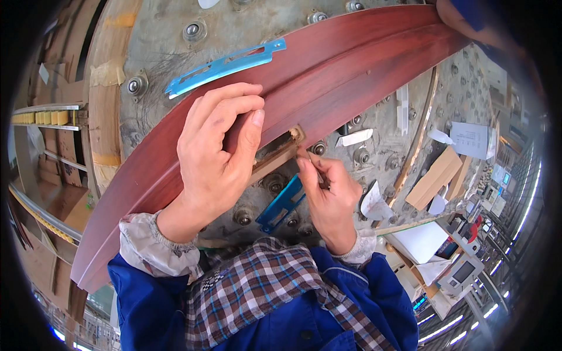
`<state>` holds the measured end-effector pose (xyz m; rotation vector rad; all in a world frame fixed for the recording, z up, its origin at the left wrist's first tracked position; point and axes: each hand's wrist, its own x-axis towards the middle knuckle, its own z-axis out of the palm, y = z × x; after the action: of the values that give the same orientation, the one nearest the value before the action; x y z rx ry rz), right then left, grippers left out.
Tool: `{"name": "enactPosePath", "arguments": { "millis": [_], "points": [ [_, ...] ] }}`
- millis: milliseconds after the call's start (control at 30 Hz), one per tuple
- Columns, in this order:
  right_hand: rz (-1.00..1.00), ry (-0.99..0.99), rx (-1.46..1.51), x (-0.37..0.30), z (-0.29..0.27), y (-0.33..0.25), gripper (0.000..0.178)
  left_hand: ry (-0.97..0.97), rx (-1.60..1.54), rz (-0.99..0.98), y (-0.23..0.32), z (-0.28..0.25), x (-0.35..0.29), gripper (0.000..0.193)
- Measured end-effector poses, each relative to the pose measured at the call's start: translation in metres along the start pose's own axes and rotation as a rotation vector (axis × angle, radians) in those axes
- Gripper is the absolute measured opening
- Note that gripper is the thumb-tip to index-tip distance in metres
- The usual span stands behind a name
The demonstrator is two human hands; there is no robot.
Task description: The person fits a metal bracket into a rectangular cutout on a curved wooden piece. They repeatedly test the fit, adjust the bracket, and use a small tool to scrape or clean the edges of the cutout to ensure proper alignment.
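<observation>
**Hands at the slot (282, 153) in a red panel (333, 61)**

So this long red panel lies slantwise over a grey worktop (161, 41) studded with metal ball rollers (194, 31), and I'll place everything by it. The slot, pale bare wood inside, is cut into the panel's near edge, roughly midway along.

Right hand (328, 190) is at that near edge, by the slot's right end, thumb and fingertips pinched on a slim piece. The fingers hide most of it, so I can't tell what it is. Left hand (216, 149) is over the panel, left of the slot, fingers curved and thumb standing off from them, nothing in its grasp. Can't tell if it's actually resting on the wood. The two hands are apart, slot between them.

There are two blue plates with cutouts: an upper blue plate (231, 65) along the panel's far edge, and a lower blue plate (281, 206) on the near side of the panel, just left of the right hand.

Well off to the right of the panel sit a strip of cardboard (433, 178) and a printed sheet (473, 140). Someone else's arm (465, 23) seems to be at the panel's top right end.
</observation>
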<state>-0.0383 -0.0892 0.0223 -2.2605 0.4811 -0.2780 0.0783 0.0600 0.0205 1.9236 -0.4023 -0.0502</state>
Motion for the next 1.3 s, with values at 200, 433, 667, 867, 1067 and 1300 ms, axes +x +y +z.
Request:
{"name": "enactPosePath", "arguments": {
  "millis": [200, 433, 667, 867, 1067, 1300],
  "points": [
    [-0.034, -0.003, -0.006, 0.004, 0.001, -0.001, 0.016, -0.005, 0.014, 0.019, -0.003, -0.001, -0.001, 0.011],
    [-0.031, -0.008, -0.023, 0.002, -0.001, 0.0, 0.017, 0.024, -0.019, -0.011, 0.0, 0.002, -0.001, 0.012],
    [-0.034, 0.056, 0.01, -0.019, -0.01, 0.019, 0.019, 0.04, -0.019, -0.007, 0.0, 0.003, 0.0, 0.013],
    [-0.214, 0.079, -0.318, 0.0, -0.023, 0.015, 0.032, 0.027, -0.022, -0.04, 0.0, 0.005, -0.002, 0.012],
    [-0.375, -0.029, -0.426, 0.004, -0.018, 0.008, 0.056, 0.026, -0.007, -0.019, 0.0, 0.005, -0.002, 0.01],
    [-0.475, -0.181, -0.466, -0.002, -0.012, -0.006, 0.058, 0.023, 0.001, 0.049, -0.001, 0.005, 0.001, 0.01]
  ]
}}
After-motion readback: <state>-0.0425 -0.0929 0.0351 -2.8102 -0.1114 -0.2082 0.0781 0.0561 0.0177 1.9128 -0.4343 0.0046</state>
